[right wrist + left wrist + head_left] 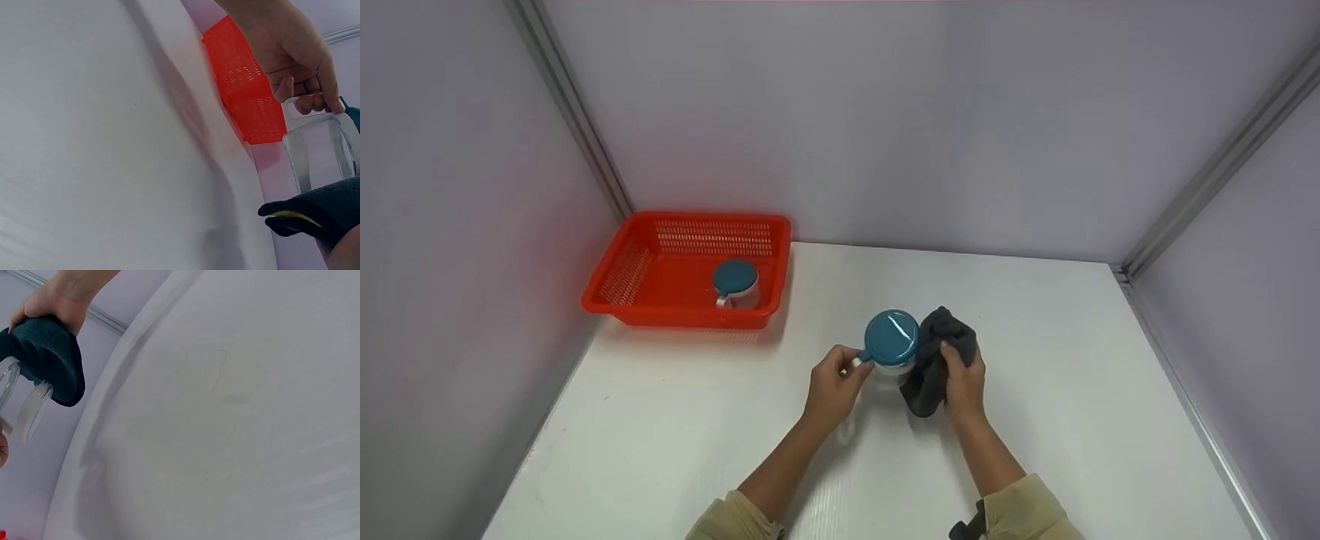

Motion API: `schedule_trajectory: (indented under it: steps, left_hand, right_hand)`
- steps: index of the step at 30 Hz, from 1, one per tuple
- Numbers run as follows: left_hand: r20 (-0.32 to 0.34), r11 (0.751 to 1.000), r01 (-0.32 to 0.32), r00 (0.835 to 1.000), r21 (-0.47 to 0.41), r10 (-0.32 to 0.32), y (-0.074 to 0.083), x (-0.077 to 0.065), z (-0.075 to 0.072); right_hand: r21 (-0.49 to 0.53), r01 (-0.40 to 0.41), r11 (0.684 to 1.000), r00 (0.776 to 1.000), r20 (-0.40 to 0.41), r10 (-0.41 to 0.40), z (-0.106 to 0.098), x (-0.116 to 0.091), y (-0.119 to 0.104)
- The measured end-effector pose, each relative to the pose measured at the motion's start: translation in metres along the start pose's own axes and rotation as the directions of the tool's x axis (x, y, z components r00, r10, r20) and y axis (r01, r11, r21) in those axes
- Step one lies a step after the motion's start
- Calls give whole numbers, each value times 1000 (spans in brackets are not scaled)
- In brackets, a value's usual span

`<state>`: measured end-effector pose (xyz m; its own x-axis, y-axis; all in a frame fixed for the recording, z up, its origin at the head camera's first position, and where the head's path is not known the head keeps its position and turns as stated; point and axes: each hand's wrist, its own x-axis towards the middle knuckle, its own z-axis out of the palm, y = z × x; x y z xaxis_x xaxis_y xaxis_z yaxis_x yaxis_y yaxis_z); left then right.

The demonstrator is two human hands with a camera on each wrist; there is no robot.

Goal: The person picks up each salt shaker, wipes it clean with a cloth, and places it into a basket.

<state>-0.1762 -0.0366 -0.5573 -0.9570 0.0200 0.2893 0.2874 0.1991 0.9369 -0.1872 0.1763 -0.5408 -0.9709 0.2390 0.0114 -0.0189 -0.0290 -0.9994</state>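
Note:
A clear jar with a teal-blue lid is held above the table, lid side up. My left hand grips its handle between curled fingers and thumb. On the jar's other side, my right hand holds a bunched dark grey cloth with the thumb over it. The cloth lies against the jar's side, as the right wrist view also shows. In the left wrist view the jar's rounded bottom end shows beside the cloth; my left fingers are mostly cut off there.
A red plastic basket with slotted walls stands at the back left of the white table. Inside it, at the right, sits a similar blue-lidded jar. Pale panels enclose the table at the back and both sides.

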Motion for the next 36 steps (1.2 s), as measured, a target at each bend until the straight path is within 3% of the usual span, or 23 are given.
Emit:
schedule_trajectory:
  steps: [8,13,17,19,22,25,29,32,36]
  left_hand:
    - [15,1000,-19,1000,5,19,0,-1,2]
    - [29,998,-54,998,13,53,-1,-1,5]
    - [20,996,-89,996,6,89,-3,-2,6]
    - [16,997,-75,997,-5,75,-3,-2,6]
    - [19,999,-43,999,7,43,1,-3,6]
    - [28,1000,-13,1000,18,12,7,-4,5]
    - [44,999,-35,998,20,34,9,-4,7]
    - [50,997,-76,996,34,74,5,-3,8]
    - [58,991,-122,991,55,119,-2,-3,9]
  right_hand:
    - [78,-13,997,1000,-17,14,-5,11,-12]
    - [5,85,996,994,-66,-85,-10,14,-23]
    - [-54,164,985,977,-131,-170,-13,13,-30]
    - [-68,202,977,964,-161,-211,-14,13,-33]
    - [-87,270,959,950,-140,-280,-14,13,-35]
    - [-174,386,906,918,-19,-395,-11,11,-35]
    - [-327,551,768,834,239,-497,-3,9,-35]
    - [-423,588,690,804,395,-444,5,8,-37]
    - [-524,579,625,805,486,-340,14,10,-40]
